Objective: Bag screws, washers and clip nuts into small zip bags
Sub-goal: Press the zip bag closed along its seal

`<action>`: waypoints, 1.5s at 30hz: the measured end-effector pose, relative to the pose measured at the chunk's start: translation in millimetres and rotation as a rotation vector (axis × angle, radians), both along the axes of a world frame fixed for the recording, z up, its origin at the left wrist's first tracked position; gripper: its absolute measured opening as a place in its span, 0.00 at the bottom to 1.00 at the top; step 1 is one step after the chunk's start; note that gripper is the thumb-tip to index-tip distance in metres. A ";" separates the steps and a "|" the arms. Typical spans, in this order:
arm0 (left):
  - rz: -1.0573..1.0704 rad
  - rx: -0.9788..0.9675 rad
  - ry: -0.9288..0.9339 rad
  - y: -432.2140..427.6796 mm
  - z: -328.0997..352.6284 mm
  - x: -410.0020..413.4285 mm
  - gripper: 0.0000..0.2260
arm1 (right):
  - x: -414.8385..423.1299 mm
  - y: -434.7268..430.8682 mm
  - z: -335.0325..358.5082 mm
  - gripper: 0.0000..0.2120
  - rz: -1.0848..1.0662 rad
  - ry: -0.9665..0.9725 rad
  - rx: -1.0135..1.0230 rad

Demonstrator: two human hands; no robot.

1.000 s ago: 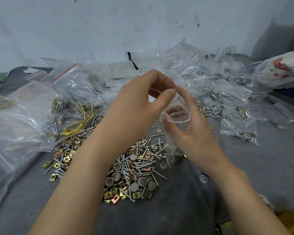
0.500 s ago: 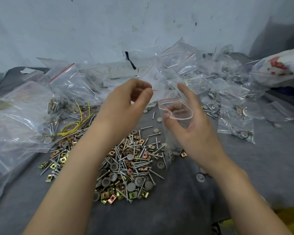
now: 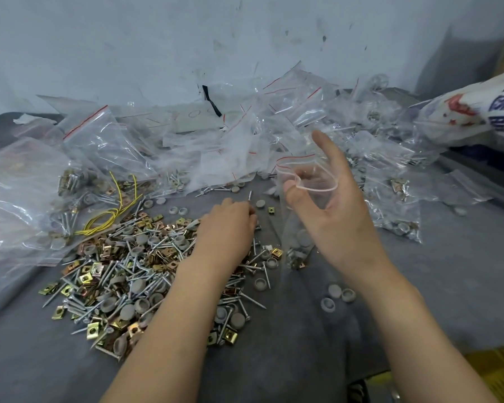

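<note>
A heap of screws, grey washers and brass clip nuts lies on the grey cloth. My left hand rests palm down on the heap's far right edge. Its fingers curl round a screw whose tip pokes out past the fingertips. My right hand holds a small clear zip bag upright, thumb and fingers keeping its red-lined mouth spread. A few washers and clip nuts sit in the bag's bottom, which touches the cloth.
Filled and empty zip bags are piled along the wall behind the heap. Larger bags and a yellow wire lie at the left. A white printed sack is at the right. Loose grey washers lie near my right forearm.
My left hand dropped from beside the bag's mouth down onto the heap and closed on a screw. My right hand kept the bag open and barely moved.
</note>
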State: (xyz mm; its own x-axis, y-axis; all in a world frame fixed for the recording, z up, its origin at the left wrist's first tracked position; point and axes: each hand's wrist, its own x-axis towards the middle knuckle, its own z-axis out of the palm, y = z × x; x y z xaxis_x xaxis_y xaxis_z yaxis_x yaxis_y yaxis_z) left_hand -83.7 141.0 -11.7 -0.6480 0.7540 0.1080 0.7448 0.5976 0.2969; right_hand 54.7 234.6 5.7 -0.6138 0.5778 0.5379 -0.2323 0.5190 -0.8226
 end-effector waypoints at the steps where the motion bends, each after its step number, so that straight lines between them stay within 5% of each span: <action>1: 0.006 -0.003 0.005 2.3 -0.8 0.2 0.11 | 0.0 1.8 -0.4 0.32 -0.002 0.004 -0.006; 12: -0.046 0.130 -0.214 -1.4 3.9 1.2 0.07 | 0.2 4.4 -0.3 0.33 -0.046 -0.002 -0.028; 24: -0.107 0.837 -0.349 -30.2 85.4 10.6 0.05 | -15.0 -17.6 -4.2 0.32 0.012 -0.073 0.041; 45: -0.278 0.586 -0.183 -56.2 116.5 28.7 0.06 | -15.3 -20.9 -1.4 0.34 0.023 -0.083 0.052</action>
